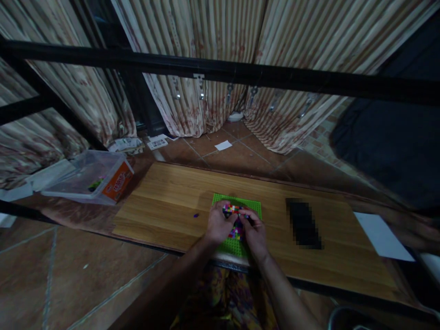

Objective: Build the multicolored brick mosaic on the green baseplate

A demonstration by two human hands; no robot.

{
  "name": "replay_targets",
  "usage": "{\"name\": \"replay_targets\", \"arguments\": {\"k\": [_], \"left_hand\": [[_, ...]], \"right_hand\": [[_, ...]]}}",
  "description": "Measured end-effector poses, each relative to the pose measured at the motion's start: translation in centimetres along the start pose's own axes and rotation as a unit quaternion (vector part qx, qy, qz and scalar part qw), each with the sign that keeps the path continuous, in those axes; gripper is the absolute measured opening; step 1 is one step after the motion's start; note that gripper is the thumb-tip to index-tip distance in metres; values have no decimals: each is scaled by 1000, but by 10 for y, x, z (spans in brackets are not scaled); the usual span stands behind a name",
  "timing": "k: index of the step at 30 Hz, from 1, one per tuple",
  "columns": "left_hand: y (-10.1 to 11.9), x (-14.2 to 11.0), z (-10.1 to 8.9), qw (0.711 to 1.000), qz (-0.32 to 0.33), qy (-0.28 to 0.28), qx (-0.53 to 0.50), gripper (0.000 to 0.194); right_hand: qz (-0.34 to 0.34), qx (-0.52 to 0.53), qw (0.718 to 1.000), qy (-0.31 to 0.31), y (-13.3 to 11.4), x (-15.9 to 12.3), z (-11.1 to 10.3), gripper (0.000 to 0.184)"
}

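A green studded baseplate (233, 248) lies on the wooden board in front of me. On it stands a build of small multicoloured toy bricks (236, 233), partly covered by my fingers. My left hand (219, 224) is closed round the left side of the build, thumb pressing against it. From the right, my right hand (255, 231) reaches in with its fingertips pinched together at the build's upper right; whatever is between them is too small and dark to make out. A tiny dark blue brick (195, 215) lies loose to the left of the plate.
A clear plastic box (79, 190) with an orange label and some bricks inside stands at the left. A blurred-out black object (305, 223) lies right of the plate, with white paper (383, 236) further right. A black metal bar (220, 68) crosses before the curtains.
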State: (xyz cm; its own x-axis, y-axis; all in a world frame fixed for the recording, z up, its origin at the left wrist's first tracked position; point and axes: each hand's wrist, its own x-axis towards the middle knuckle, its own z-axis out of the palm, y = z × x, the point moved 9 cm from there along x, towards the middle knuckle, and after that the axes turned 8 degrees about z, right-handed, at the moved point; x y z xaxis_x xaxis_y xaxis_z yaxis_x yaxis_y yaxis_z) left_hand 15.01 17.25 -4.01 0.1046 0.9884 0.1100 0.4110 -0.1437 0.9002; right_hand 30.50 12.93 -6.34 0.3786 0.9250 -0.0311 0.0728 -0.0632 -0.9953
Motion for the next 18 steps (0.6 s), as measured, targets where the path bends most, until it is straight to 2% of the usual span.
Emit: {"name": "replay_targets", "arguments": {"k": [4,8,11,13,15,18], "left_hand": [[13,-6,-9,1000,28,8,0,41],[23,-21,-45,992,107,54,39,38],[6,-32,-81,984,100,92,115,35],[-10,-36,-98,978,78,91,170,34],[-22,-37,-105,974,69,70,205,30],[-30,-35,-104,973,80,40,215,21]], "right_hand": [[-6,4,1000,2,-2,-1,-1,19],[0,16,1000,0,-1,-4,-2,21],[23,19,1000,-4,3,-5,-3,24],[35,18,999,-4,6,-6,-4,26],[39,18,999,-4,6,-6,-4,27],[38,17,999,-9,6,-6,-3,30]]}}
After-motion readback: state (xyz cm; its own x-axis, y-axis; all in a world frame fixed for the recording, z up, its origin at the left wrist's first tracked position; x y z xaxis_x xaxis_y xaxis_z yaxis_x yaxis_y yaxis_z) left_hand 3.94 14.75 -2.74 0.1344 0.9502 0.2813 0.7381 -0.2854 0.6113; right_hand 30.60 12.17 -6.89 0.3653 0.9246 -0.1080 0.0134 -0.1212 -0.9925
